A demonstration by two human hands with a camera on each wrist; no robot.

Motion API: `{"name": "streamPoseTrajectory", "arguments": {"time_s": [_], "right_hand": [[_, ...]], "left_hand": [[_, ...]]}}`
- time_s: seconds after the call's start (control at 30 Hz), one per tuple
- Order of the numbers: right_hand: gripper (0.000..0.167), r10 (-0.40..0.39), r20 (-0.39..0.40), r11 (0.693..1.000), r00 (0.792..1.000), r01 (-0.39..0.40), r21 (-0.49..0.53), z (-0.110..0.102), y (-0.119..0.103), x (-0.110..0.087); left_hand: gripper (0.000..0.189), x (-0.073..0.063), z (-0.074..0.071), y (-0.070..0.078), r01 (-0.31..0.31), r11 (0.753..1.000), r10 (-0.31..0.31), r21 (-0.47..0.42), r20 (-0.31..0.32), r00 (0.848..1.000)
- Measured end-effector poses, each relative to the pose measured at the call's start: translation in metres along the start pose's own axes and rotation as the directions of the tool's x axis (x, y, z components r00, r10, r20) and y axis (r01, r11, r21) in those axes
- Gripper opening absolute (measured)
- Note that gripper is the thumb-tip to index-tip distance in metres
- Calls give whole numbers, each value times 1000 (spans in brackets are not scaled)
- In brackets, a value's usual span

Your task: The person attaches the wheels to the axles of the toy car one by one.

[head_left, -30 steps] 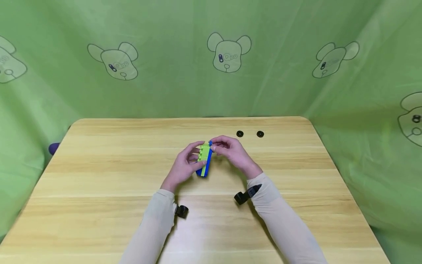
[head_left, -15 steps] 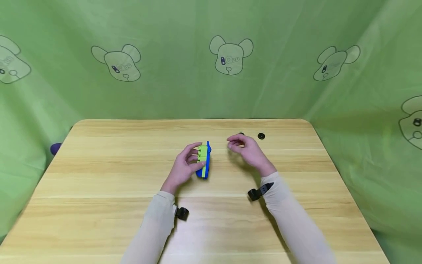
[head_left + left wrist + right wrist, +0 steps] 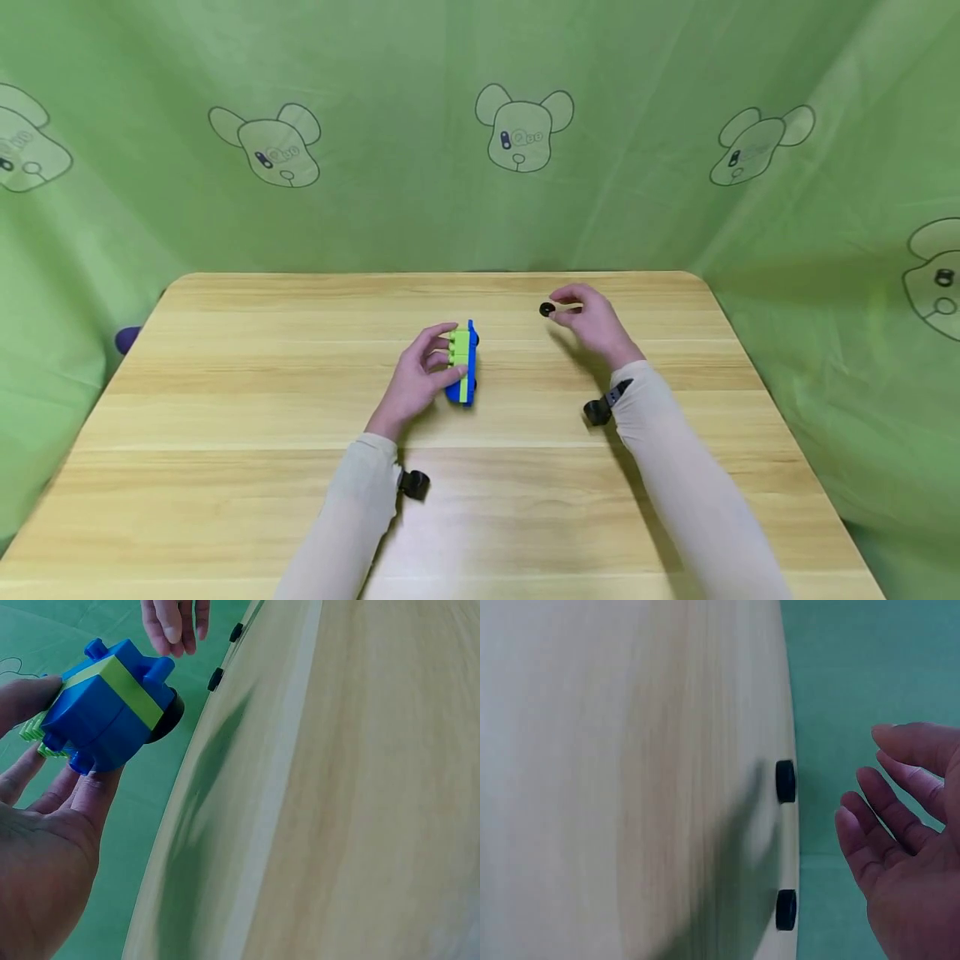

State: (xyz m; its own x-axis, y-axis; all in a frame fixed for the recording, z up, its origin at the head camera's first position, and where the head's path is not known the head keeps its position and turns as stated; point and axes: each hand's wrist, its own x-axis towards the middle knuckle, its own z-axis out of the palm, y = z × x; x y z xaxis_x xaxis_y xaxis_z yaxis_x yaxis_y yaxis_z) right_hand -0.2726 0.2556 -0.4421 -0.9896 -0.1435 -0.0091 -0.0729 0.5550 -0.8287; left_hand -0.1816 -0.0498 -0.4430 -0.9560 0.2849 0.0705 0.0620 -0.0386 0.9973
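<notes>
My left hand [image 3: 411,383] grips a toy car [image 3: 471,358] built of blue and lime-green bricks, thumb on one side and fingers on the other. In the left wrist view the car [image 3: 105,705] hangs above the table, a black wheel [image 3: 169,718] on its side. My right hand [image 3: 596,327], fingers loosely bent and holding nothing, hovers over the far part of the table. One loose black wheel [image 3: 547,309] lies by its fingertips in the head view; the hand hides the other there. Both loose wheels, a near one [image 3: 785,781] and another [image 3: 786,910], show in the right wrist view.
The wooden table [image 3: 300,517] ends at a far edge close behind the loose wheels. Green curtains [image 3: 405,208] with bear-head drawings surround it. Something purple [image 3: 127,338] shows past the table's left edge.
My right hand has left the car and moved right and away, to the loose wheels. My left hand still holds the car, turned slightly, with black wheels now showing on its right side.
</notes>
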Motion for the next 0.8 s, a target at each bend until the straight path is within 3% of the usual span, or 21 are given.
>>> {"name": "streamPoseTrajectory", "arguments": {"time_s": [0.23,0.43,0.67,0.8], "right_hand": [[42,-45,61,989,997,53,-141,2,13,18],[46,-38,100,975,994,59,-214,4,17,31],[37,-110,152,916,982,160,-369,9,21,46],[33,-112,170,891,979,175,-419,10,21,49]], "left_hand": [[64,-1,-1,-2,-1,1000,1,-12,5,1000],[62,0,-1,-2,10,1000,-10,4,16,1000],[63,0,-1,-3,16,1000,-16,-8,28,999],[63,0,-1,-2,25,1000,-25,-10,21,999]]}}
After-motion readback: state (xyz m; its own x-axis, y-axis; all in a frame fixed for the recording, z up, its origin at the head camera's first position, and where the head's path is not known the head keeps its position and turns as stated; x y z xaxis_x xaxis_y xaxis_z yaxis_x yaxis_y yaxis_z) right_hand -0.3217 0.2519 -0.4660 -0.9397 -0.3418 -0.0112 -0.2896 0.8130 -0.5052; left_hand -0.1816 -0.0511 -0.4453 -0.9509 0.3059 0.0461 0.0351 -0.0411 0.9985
